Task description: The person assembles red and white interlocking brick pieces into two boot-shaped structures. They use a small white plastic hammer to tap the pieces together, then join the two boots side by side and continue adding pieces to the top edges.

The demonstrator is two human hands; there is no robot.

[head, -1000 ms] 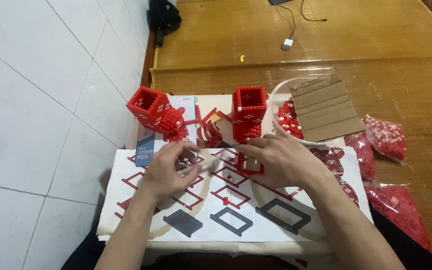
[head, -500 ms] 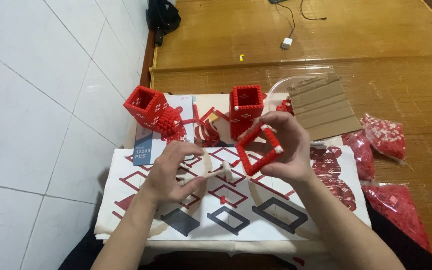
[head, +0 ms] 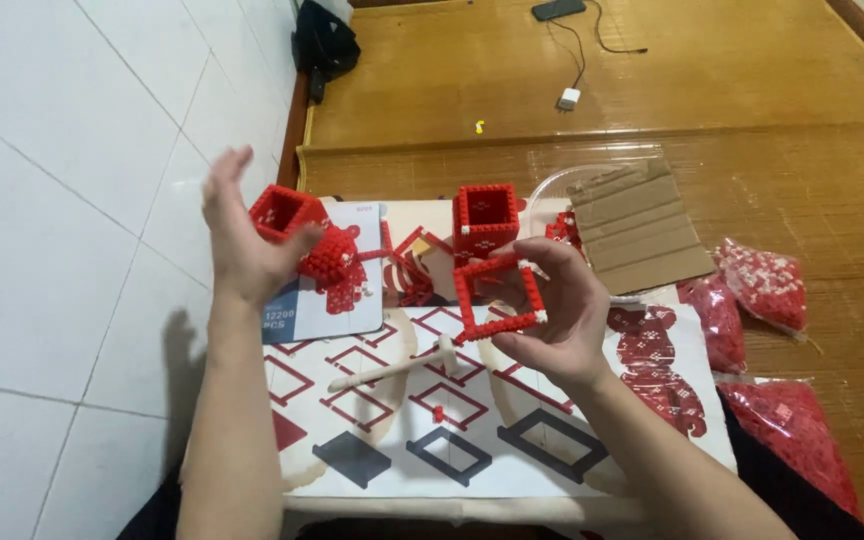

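I'm seeing a woven mat covering the floor, with an instruction sheet, red brick bags, cardboard and a charger lying on it.

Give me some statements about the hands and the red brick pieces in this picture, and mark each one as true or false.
1. The right hand holds a square red brick frame. True.
2. The left hand grips the white stick. False: the left hand is raised with open fingers and holds nothing; the white stick lies on the instruction sheet.
3. A hollow red brick tower stands behind the frame. True.
4. The piece of cardboard lies under the instruction sheet. False: it rests over a clear bowl, to the right of the tower.
5. Bags of red bricks lie at the right. True.
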